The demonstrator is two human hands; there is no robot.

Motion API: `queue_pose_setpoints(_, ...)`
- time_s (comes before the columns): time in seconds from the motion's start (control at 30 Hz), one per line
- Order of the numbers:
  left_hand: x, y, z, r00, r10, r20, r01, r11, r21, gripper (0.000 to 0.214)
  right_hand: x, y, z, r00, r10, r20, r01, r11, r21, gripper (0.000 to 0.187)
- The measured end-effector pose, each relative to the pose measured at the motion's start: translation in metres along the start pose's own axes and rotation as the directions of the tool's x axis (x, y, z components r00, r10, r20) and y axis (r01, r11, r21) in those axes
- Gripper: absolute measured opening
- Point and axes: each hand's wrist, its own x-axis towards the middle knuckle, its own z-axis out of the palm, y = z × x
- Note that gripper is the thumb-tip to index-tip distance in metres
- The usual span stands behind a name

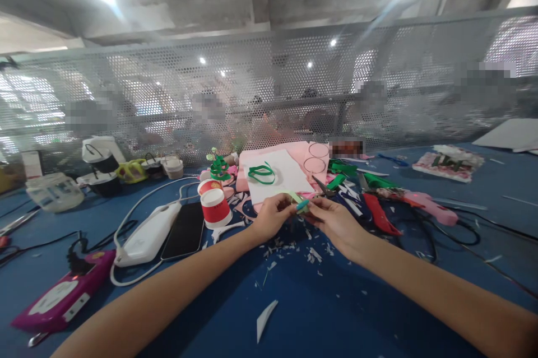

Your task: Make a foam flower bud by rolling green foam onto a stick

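The small pale green strip (295, 196) of thin foam-like sheet is pinched between the fingertips of the left hand (273, 217) and the right hand (334, 222). It is held just above the blue table (344, 313), about midway between the near and far edges. It lies slanted, and a short turquoise piece (302, 205) sits at its lower right end by the right thumb; whether the two are joined cannot be told.
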Motion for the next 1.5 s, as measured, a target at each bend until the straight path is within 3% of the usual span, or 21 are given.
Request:
queue_pose_setpoints(0.17, 0.0, 0.002, 0.001, 0.998, -0.033, 0.062, 0.031, 0.999, 0.029, 0.028, 0.002, 0.001, -0.002, 0.999, -0.028, -0.02, 0.028, 0.999, -0.044, 0.03)
queue_pose_setpoints(0.37, -0.001, -0.001, 0.0, 1.0, -0.006, 0.019, 0.004, 0.994, 0.105, 0.025, 0.003, 0.003, 0.0, 0.992, -0.127, 0.007, 0.127, 0.989, -0.082, 0.028)
queue_pose_setpoints(0.53, -0.002, 0.002, 0.0, 0.999, -0.016, 0.047, 0.01, 0.992, 0.126, 0.021, 0.009, 0.001, -0.003, 0.983, -0.186, -0.003, 0.185, 0.98, -0.08, 0.03)
queue_pose_setpoints(0.67, -0.004, 0.005, 0.001, 0.993, -0.01, 0.115, -0.006, 0.991, 0.137, 0.016, 0.016, -0.009, -0.011, 0.969, -0.248, -0.002, 0.242, 0.945, -0.221, 0.032)
queue_pose_setpoints(0.8, -0.006, 0.004, 0.003, 0.968, 0.028, 0.248, -0.071, 0.984, 0.165, 0.011, 0.016, -0.016, -0.015, 0.97, -0.151, 0.191, 0.227, 0.842, -0.489, 0.03)
queue_pose_setpoints(0.9, -0.006, 0.002, 0.003, 0.957, -0.015, 0.288, -0.027, 0.99, 0.14, 0.011, 0.014, -0.014, -0.016, 0.927, -0.218, 0.306, 0.367, 0.701, -0.611, 0.028)
queue_pose_setpoints(0.97, -0.005, 0.001, 0.003, 0.955, -0.039, 0.293, 0.011, 0.995, 0.098, 0.012, 0.014, -0.012, -0.016, 0.913, -0.297, 0.28, 0.408, 0.66, -0.631, 0.028)
queue_pose_setpoints(1.07, -0.004, 0.002, 0.003, 0.955, -0.054, 0.291, 0.029, 0.996, 0.09, 0.015, 0.015, -0.011, -0.016, 0.926, -0.335, 0.173, 0.372, 0.737, -0.565, 0.025)
queue_pose_setpoints(1.17, -0.004, 0.005, 0.003, 0.958, -0.051, 0.283, 0.015, 0.992, 0.127, 0.015, 0.017, -0.014, -0.016, 0.957, -0.27, 0.106, 0.288, 0.836, -0.467, 0.027)
queue_pose_setpoints(1.37, -0.006, 0.01, 0.003, 0.964, -0.021, 0.264, -0.027, 0.984, 0.178, 0.01, 0.02, -0.019, -0.023, 0.928, -0.371, -0.036, 0.307, 0.816, -0.49, 0.035)
queue_pose_setpoints(1.5, -0.006, 0.01, 0.003, 0.97, 0.0, 0.243, -0.046, 0.982, 0.185, 0.008, 0.02, -0.023, -0.023, 0.962, -0.269, -0.043, 0.238, 0.906, -0.351, 0.041)
